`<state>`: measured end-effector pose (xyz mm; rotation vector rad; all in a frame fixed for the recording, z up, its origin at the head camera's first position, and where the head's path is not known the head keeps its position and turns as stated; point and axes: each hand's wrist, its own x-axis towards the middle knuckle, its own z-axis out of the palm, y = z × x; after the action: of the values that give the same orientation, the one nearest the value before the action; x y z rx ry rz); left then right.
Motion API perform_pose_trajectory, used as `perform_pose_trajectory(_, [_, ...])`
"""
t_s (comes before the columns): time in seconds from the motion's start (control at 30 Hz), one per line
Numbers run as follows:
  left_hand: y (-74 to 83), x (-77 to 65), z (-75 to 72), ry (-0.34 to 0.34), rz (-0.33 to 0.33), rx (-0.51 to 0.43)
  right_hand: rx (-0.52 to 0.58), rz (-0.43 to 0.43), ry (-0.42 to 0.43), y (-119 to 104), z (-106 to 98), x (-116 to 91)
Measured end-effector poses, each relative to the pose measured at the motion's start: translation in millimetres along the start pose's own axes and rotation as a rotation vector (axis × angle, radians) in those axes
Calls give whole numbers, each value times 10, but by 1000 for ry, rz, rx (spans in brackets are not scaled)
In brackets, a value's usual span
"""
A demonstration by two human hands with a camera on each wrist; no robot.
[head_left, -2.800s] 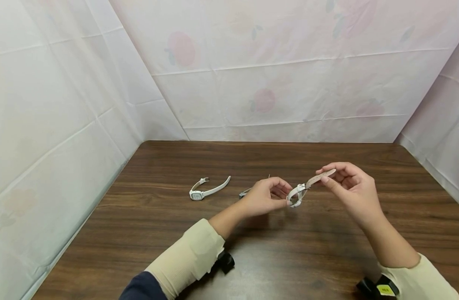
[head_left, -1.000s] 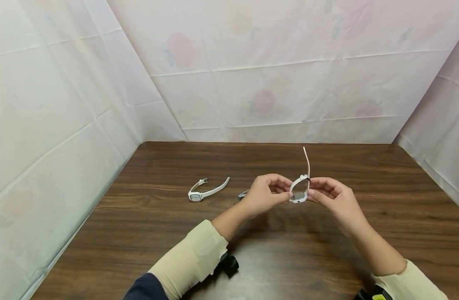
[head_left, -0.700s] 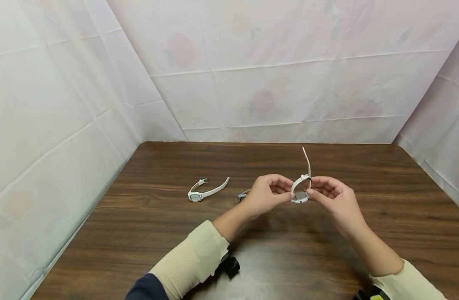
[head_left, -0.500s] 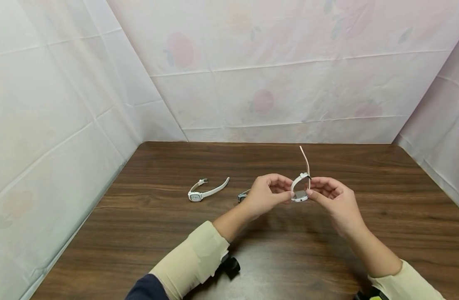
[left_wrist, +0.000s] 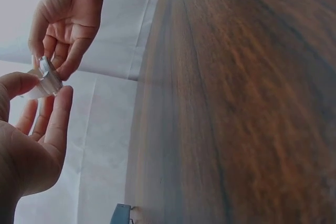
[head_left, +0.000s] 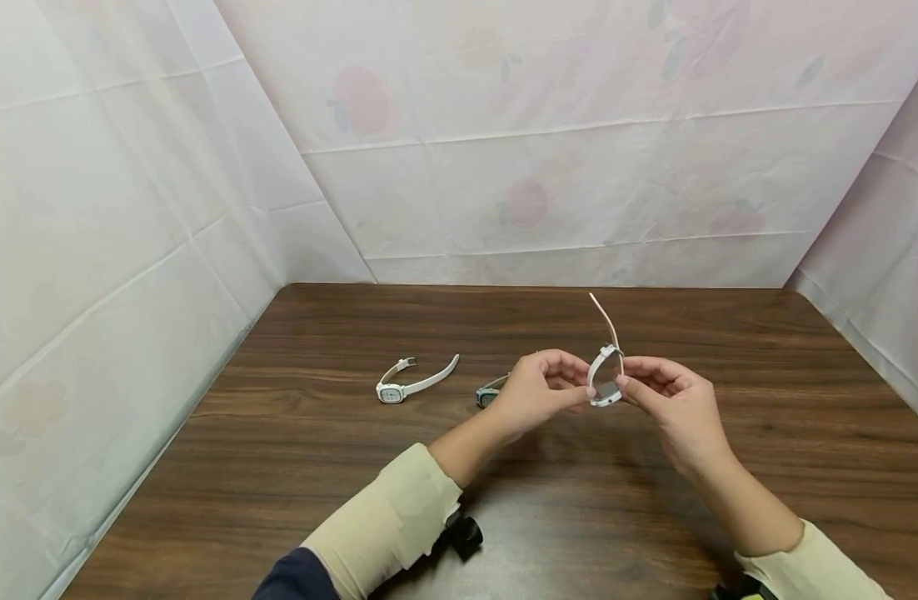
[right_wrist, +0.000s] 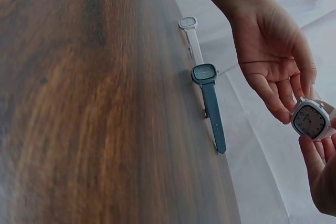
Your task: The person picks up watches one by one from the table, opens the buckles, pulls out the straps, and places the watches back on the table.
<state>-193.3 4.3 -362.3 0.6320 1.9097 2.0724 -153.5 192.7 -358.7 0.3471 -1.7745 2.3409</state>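
Observation:
A white wristwatch (head_left: 606, 401) is held above the table between both hands, its strap bent into a loop and the free strap end sticking up. My left hand (head_left: 537, 393) pinches the watch's left side between thumb and fingers. From the right, my right hand (head_left: 676, 408) pinches the other side by the case and strap. The watch's dial (right_wrist: 309, 121) shows in the right wrist view. In the left wrist view, the fingers of both hands partly cover the watch (left_wrist: 50, 81). Whether the buckle is fastened cannot be seen.
Another white wristwatch (head_left: 391, 393) lies unfastened on the brown wooden table (head_left: 279, 467), to the left. A dark blue-green watch (right_wrist: 208, 98) lies behind my left forearm, partly hidden in the head view. White patterned cloth (head_left: 579, 150) surrounds the table's back and sides.
Earlier the right hand held the strap end out to the right. It has since moved in beside the case, the strap end now upright and tilting further left. The left hand barely shifted.

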Motion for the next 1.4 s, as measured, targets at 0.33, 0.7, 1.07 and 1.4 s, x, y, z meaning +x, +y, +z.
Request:
perform_pose_trajectory(0.33, [15,-17,-29,16,18,60,-36,3,12,7,-16,3])
perform_pose_trajectory(0.7, [60,-48,-95,51,73,220,-353,13,18,-47,-93,24])
perform_pose_trajectory(1.07, [132,-56,-102,38,174,440,-700,-31,17,-85,-104,24])
perform_pose_trajectory(1.4, [152,-33,-78,19,320,536,-845,-96,-23,-87,-119,34])
